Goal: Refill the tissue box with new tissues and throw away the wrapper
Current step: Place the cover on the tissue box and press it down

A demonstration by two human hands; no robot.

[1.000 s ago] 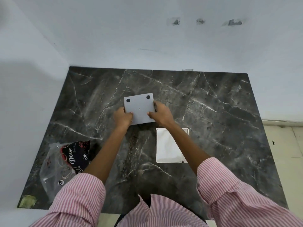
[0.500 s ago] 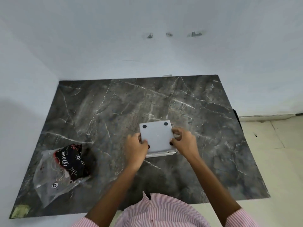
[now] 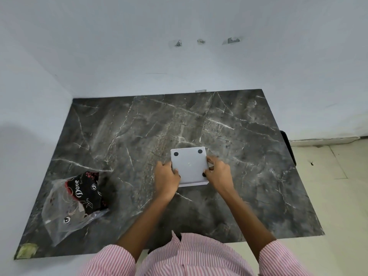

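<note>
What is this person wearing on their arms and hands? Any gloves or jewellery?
Both the left hand and right hand are bare: no gloves, rings or watch show. The forearms are uncovered too. The shirt sleeves, white with thin pink-red stripes, are pushed up near the elbows.

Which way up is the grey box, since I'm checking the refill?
Bottom up: the square grey tissue box shows its flat base with black rubber feet, held between the left hand and right hand.

Tissue box [image 3: 189, 165] upside down, wrapper [image 3: 74, 204] off to the left.
Grey square box sat bottom-up mid-table, black round feet showing. Wrapper, clear plastic with dark "Dove" print, lay crumpled and flat, well apart.
</note>
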